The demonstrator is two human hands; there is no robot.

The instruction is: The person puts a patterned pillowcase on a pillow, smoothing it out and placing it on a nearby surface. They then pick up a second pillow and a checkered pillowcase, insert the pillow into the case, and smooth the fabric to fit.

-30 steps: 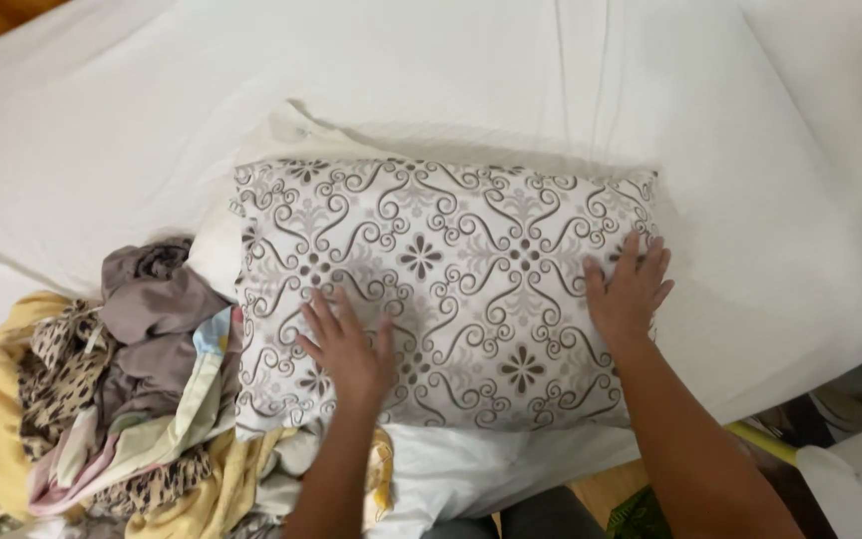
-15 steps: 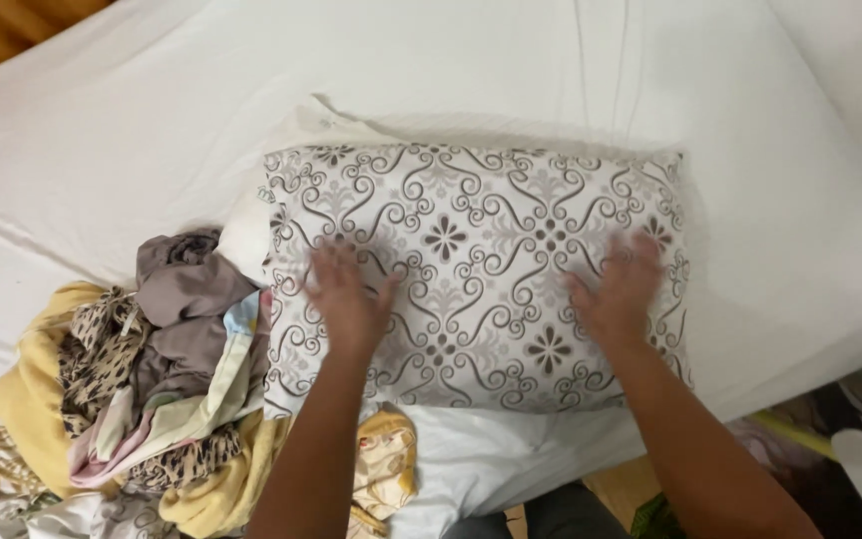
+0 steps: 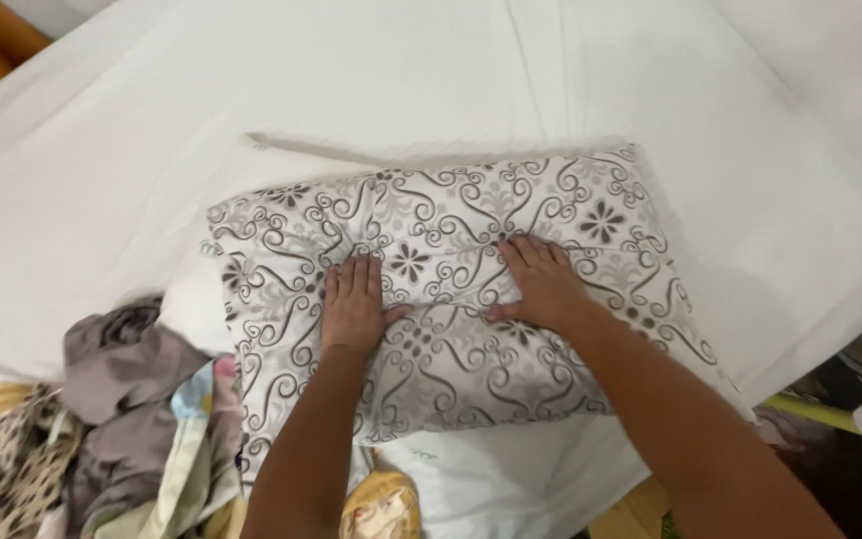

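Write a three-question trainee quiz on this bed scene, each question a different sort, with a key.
1. True or false: both hands press flat on the patterned pillow.
2. Which lies at the lower left? A) a heap of clothes B) a laptop C) a lamp
3. Fill in: the pillow rests on a ___ sheet.

Key: 1 true, left hand and right hand are both on it; 2 A, heap of clothes; 3 white, white sheet.

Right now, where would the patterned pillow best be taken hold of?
By its two short ends, one hand from each side. The patterned pillow lies flat and wide on the white bed, with both ends bare; the left hand and right hand press flat on its middle.
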